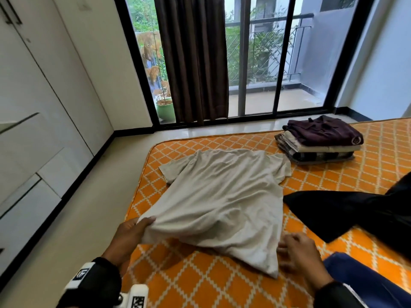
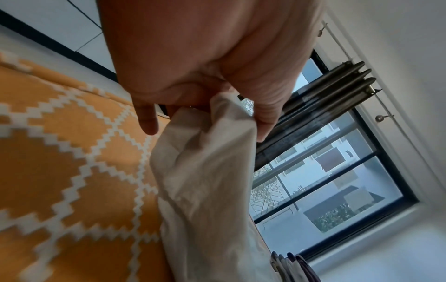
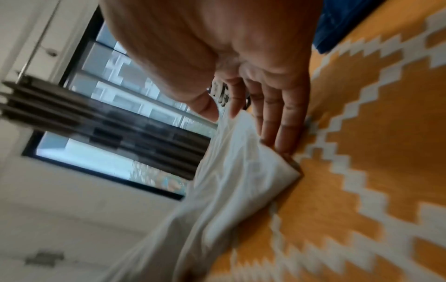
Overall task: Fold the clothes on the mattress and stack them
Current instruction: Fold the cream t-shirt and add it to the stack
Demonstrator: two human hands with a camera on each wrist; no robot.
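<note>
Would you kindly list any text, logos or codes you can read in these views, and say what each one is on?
None can be read with confidence.
Left wrist strap label: a dark blocky mark, not clearly legible.
White camera unit below it: a square code pattern, no readable characters.
Maroon shirt on top of the folded stack: a round emblem, too small to read.

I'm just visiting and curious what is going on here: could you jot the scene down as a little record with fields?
Surface: orange patterned mattress
Being folded: grey T-shirt, spread flat, not yet folded
Left hand: grips the shirt's hem corner, lifted off the mattress
Right hand: fingers straight, beside the other hem corner
Finished stack: folded clothes at the far side, a dark maroon garment on top
Waiting: black garment to the right, unfolded
Background: glass doors with a brown curtain
</note>
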